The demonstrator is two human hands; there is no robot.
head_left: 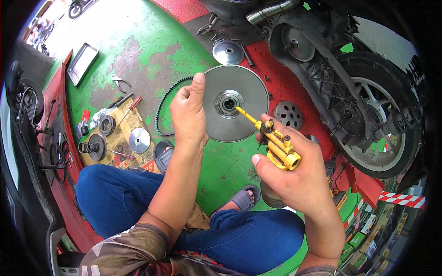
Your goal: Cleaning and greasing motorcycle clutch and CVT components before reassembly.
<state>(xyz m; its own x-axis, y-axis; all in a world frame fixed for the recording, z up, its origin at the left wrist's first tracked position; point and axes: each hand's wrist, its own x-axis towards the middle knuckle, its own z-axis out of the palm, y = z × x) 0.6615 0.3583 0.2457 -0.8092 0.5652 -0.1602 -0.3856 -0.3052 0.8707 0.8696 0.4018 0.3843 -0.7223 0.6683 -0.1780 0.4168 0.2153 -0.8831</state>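
Note:
My left hand (pixel 189 112) grips a large grey metal disc (pixel 239 126) by its left edge, thumb on the rim, with its silver hub and dark centre hole facing me. My right hand (pixel 294 170) is closed around a yellow air gun (pixel 281 147); its thin nozzle points at the hub's opening, the tip at or very near it. A black toothed belt (pixel 161 103) lies on the green floor left of the disc.
A scooter (pixel 322 92) stands at right beside red plates. Pliers (pixel 119 83), a metal tray (pixel 83 64) and cardboard (pixel 115 161) bearing tools and round parts lie left. A silver disc (pixel 229 48) and a perforated plate (pixel 288 115) lie beyond my hands. My crossed legs fill the foreground.

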